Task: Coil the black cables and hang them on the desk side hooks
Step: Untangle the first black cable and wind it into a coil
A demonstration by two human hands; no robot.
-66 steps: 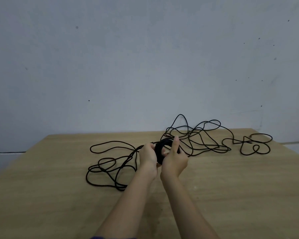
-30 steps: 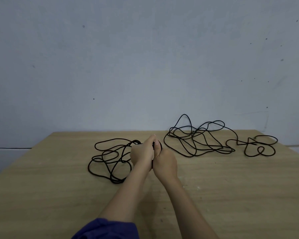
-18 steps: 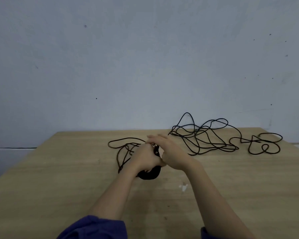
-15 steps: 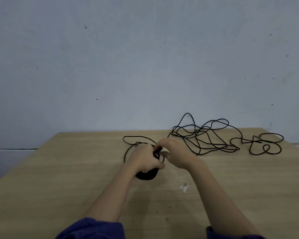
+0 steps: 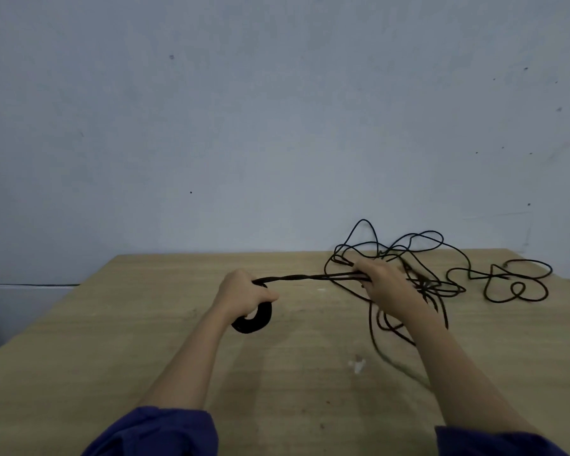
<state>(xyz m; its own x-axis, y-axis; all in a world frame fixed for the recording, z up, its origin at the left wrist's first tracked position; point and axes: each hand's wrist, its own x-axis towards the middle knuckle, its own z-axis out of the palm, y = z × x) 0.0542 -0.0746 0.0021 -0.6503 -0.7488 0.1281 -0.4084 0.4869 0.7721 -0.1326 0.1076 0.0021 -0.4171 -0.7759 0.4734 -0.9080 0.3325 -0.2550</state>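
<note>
Black rubbery cable strands (image 5: 297, 277), twisted together, stretch taut between two hands.
The left hand (image 5: 244, 292) is closed around a thick wound bundle of black cable (image 5: 255, 319) that hangs just below its palm. The right hand (image 5: 384, 284) grips the strands' far end, with the loose black cable tangle (image 5: 422, 245) lying beyond it and to its right. To wind well, I would let the twist run out first (kinked turns make a lumpy coil), then feed even loops from the right hand, lifting strands clear of the tangle rather than dragging it. The pale wooden table (image 5: 112, 340) shows a small white mark (image 5: 356, 365) beside the right forearm. A plain grey-blue wall (image 5: 277, 126) stands behind. No hooks are in view.
</note>
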